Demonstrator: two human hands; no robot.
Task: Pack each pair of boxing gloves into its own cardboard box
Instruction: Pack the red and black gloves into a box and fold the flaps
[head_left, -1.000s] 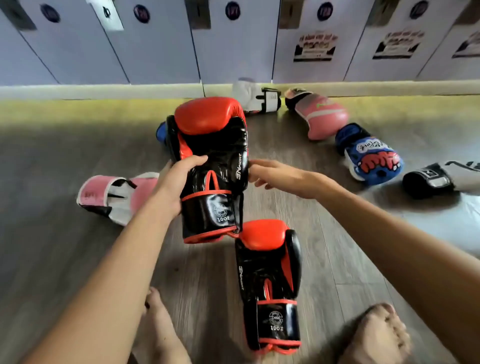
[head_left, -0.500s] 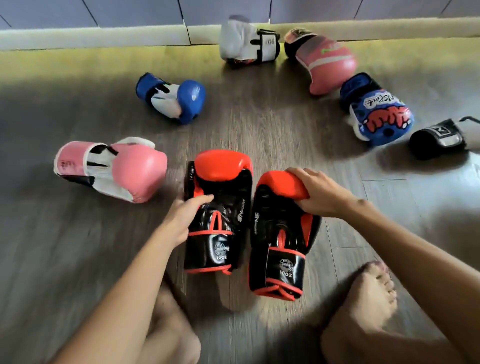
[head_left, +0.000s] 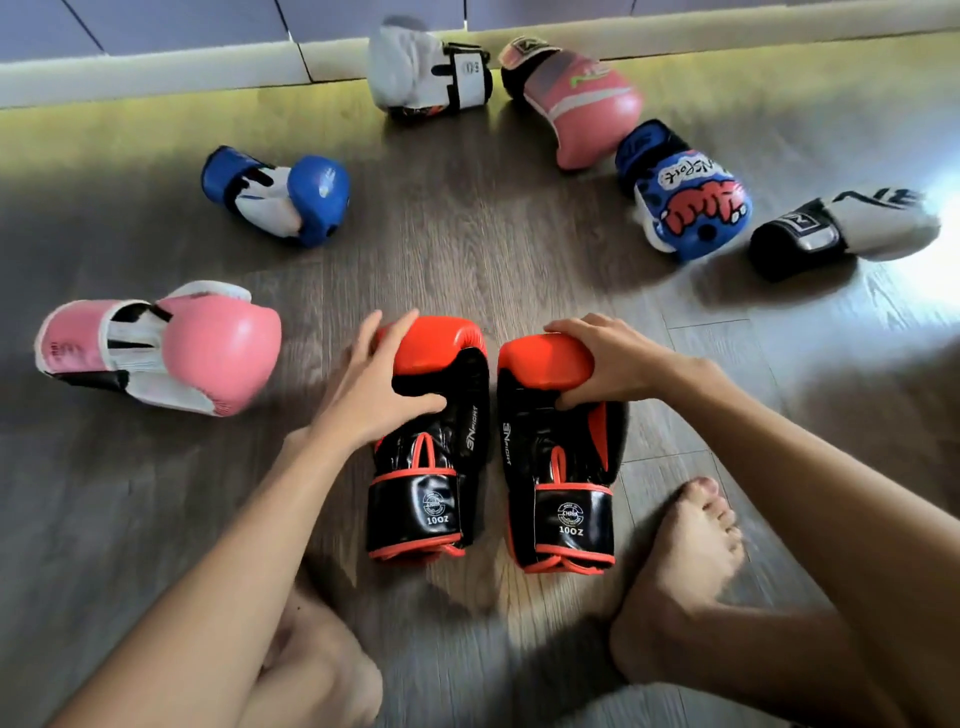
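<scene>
On the near floor (head_left: 467, 249), left grip (head_left: 374, 387) clamps left red glove (head_left: 431, 488), right grip (head_left: 610, 364) clamps right red glove (head_left: 563, 467); six other gloves (head_left: 218, 348) beyond.

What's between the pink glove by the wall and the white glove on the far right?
A blue glove with a red cartoon print lies there, between the pink glove and the white glove. The head view shows it.
</scene>
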